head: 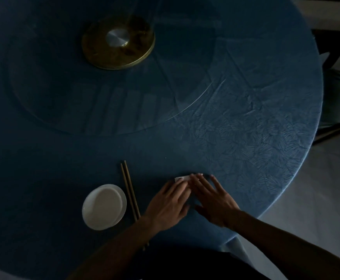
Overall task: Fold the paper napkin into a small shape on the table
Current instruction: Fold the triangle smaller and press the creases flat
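Napkin [180,179], small white paper fold, left hand [168,207] and right hand [213,201] pressing flat-fingered, patterned blue tablecloth [256,138]

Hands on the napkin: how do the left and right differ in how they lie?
The left hand covers most of the white napkin, fingers close together; the right hand lies beside it with fingers spread wider. The left hand sits nearer the chopsticks and plate; the right reaches toward the table edge side. Both lie flat, fingers straight, pressing down.
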Demonstrator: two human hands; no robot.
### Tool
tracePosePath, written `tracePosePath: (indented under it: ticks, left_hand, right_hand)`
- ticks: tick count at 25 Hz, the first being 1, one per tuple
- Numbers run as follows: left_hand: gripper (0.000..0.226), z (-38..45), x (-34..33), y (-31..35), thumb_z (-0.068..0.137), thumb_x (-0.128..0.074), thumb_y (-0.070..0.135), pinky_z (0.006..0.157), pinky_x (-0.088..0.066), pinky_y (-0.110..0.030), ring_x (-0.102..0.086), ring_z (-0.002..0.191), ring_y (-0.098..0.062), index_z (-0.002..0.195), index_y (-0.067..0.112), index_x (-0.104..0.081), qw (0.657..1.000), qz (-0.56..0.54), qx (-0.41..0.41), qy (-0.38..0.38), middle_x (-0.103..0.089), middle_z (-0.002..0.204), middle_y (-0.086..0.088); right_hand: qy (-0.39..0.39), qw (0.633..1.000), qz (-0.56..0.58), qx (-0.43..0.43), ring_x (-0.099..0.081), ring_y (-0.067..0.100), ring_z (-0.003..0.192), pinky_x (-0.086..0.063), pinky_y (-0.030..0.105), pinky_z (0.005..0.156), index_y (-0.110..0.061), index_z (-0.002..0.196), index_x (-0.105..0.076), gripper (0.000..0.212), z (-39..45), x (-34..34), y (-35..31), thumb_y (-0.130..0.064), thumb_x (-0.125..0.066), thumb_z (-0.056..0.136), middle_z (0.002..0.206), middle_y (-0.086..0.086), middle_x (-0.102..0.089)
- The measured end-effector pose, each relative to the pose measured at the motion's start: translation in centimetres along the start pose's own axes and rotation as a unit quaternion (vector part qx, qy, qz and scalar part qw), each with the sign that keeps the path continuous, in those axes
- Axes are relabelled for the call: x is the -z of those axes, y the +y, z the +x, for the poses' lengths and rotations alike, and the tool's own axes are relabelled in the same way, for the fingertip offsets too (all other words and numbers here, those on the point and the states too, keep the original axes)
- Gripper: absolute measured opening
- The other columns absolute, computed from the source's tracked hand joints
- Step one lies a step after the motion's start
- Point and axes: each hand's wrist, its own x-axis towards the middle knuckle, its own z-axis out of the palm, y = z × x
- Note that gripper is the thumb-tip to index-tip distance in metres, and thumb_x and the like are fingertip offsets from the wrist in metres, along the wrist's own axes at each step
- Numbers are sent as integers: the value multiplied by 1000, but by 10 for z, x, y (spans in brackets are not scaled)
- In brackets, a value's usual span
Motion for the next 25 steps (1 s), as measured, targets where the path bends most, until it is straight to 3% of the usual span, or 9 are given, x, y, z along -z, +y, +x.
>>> tracePosePath:
  ticks: [6, 10, 12, 14, 19, 22, 25]
  left_hand:
    - [66, -33, -19, 8, 97, -40, 48, 118, -16, -50, -12, 150, -24, 151, 14, -26, 997, 20, 31, -62, -14, 163, -9]
    - [66, -54, -25, 7, 95, -43, 49, 116, -16, -50, -24, 147, -26, 148, 11, -35, 995, 44, 2, -90, -23, 160, -12]
    - [62, -58, -22, 9, 93, -46, 49, 115, -25, -51, -36, 141, -27, 143, 12, -43, 996, 44, -13, -82, -37, 154, -11]
    - [58, -47, -15, 9, 94, -46, 47, 112, -33, -52, -36, 139, -26, 142, 13, -43, 998, 17, 5, -52, -43, 148, -9]
    - [69, 4, -2, 18, 101, -27, 50, 120, -17, -48, -9, 150, -26, 154, 7, -14, 996, 24, 72, -50, -11, 163, -12]
    - [71, 4, -10, 21, 102, -23, 51, 120, -18, -48, -11, 149, -26, 153, 3, -11, 994, 22, 83, -70, -12, 162, -14]
    - [71, -1, -14, 19, 102, -20, 53, 119, -20, -50, -13, 149, -27, 153, 4, -13, 992, 6, 104, -74, -19, 161, -14]
  right_hand:
    - [-44, 999, -24, -8, -7, 28, 146, -9, 61, 114, -11, 151, -16, 77, 0, 0, 2, -59, -31, 93, 159, 12, -8]
    - [-54, 998, -20, -8, -5, 28, 146, -8, 63, 112, -13, 151, -12, 76, -1, 1, 4, -60, -26, 93, 160, 10, -5]
    - [-57, 998, -19, -6, -6, 27, 147, -8, 65, 113, -14, 152, -12, 76, 0, 3, 5, -60, -26, 93, 160, 9, -5]
    - [-54, 998, -15, -7, -10, 26, 146, -13, 64, 113, -14, 151, -15, 75, 1, 5, 6, -59, -29, 92, 160, 9, -8]
    - [-68, 997, -27, 3, -5, 22, 145, -13, 62, 114, -13, 150, -17, 70, 4, 7, 13, -54, -31, 94, 159, 8, -12]
    - [-85, 996, -36, 9, 8, 22, 145, -4, 62, 115, -15, 151, -1, 73, 5, 5, 13, -57, -21, 95, 160, 6, 2]
    - [-79, 996, -32, 4, 9, 21, 145, -3, 62, 115, -18, 152, -1, 72, 6, 5, 12, -59, -20, 95, 160, 4, 5]
